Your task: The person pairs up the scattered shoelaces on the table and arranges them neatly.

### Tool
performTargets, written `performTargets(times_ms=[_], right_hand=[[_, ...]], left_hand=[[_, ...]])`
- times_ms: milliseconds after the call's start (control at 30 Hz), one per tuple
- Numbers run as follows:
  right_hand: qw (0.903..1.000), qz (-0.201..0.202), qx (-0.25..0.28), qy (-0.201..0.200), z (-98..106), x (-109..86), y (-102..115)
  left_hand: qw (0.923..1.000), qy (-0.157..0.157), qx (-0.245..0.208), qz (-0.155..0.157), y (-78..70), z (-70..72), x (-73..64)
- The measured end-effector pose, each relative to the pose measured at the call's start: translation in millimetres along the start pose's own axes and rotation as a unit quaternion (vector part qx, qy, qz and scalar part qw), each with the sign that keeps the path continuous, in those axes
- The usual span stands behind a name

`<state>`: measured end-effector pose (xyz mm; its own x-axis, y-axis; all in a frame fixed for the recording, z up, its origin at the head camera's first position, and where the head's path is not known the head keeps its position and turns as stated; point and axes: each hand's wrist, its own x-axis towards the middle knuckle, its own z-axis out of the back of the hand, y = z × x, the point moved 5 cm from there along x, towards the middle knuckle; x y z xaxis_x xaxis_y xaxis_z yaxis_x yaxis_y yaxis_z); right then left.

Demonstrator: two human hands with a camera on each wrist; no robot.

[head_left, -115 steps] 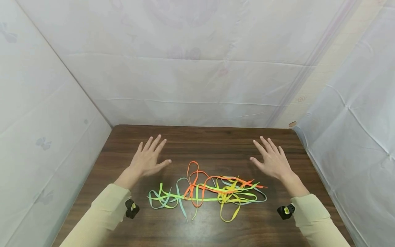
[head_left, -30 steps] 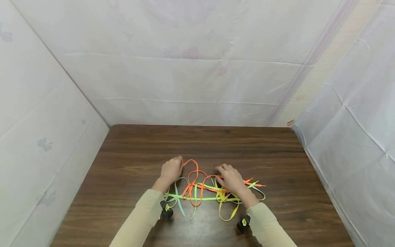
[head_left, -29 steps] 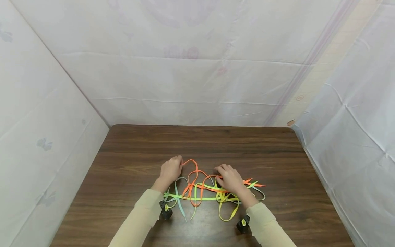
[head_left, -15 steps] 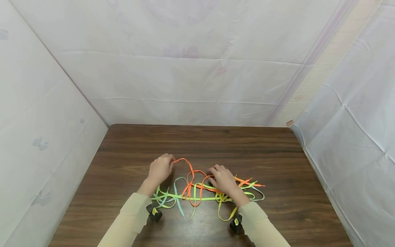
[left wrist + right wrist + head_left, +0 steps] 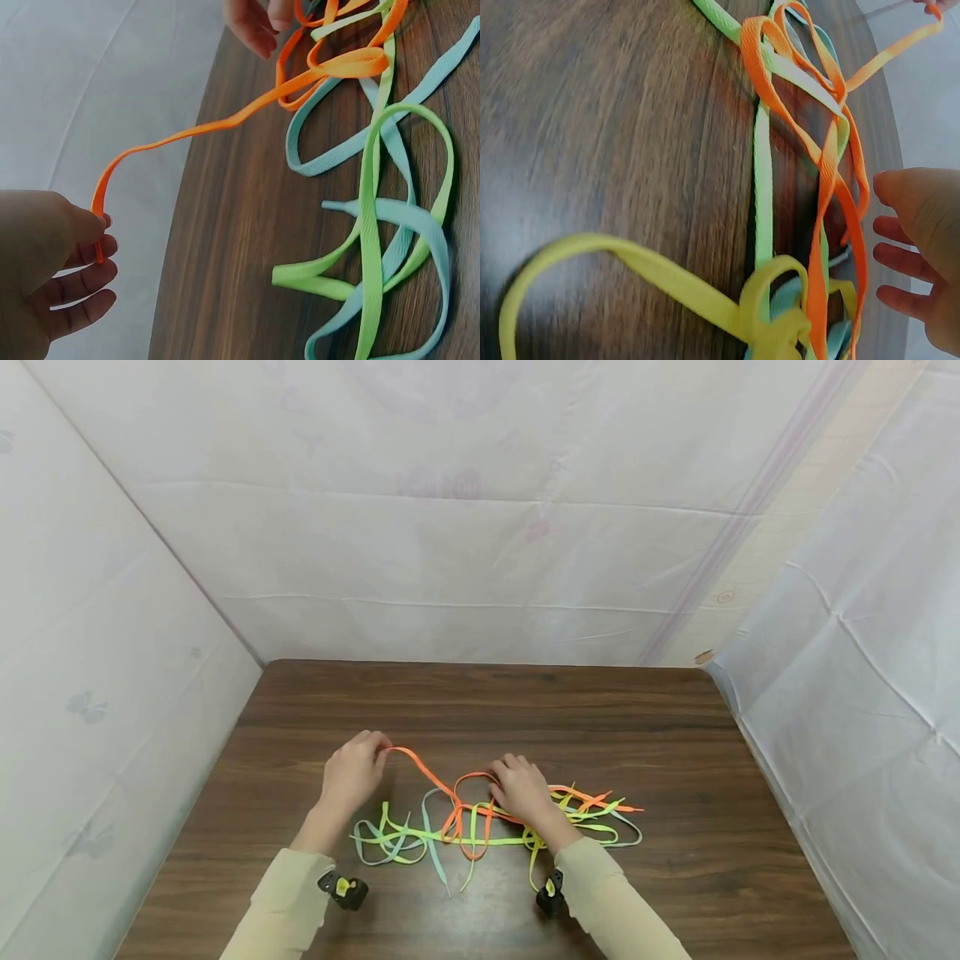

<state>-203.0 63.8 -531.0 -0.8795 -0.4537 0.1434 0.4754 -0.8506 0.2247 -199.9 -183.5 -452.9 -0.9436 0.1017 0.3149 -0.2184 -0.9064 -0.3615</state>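
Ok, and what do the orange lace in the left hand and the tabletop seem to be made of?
The orange lace looks like flat woven fabric, matte, as a fine weave shows and it bends softly; cotton or polyester, I can't tell. The tabletop seems wood or wood-look laminate, faintly glossy, given its dark grain and pale glare.

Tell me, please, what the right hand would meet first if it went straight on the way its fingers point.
The right hand would probably meet an orange lace first, lying close ahead; whether they touch now is unclear.
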Motion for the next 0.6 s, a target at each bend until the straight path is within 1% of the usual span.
performTargets(times_ms=[200,300,467,600], right_hand=[[0.9996,-0.015,0.002,0.025,-3.3,3.3,5.9],[0.9993,-0.022,-0.001,0.031,-4.2,3.8,7.2],[0.9995,-0.023,-0.011,0.020,-5.7,3.5,6.6],[0.9995,-0.021,-0.024,0.009,-8.6,2.0,4.0]], left_hand=[[0.9999,-0.015,-0.006,0.002,9.5,11.4,-5.6],[0.9998,-0.016,-0.009,0.009,13.1,16.1,-8.3],[0.9995,-0.011,-0.005,0.028,19.4,23.5,-11.9],[0.9991,-0.014,-0.004,0.041,24.5,30.8,-14.8]])
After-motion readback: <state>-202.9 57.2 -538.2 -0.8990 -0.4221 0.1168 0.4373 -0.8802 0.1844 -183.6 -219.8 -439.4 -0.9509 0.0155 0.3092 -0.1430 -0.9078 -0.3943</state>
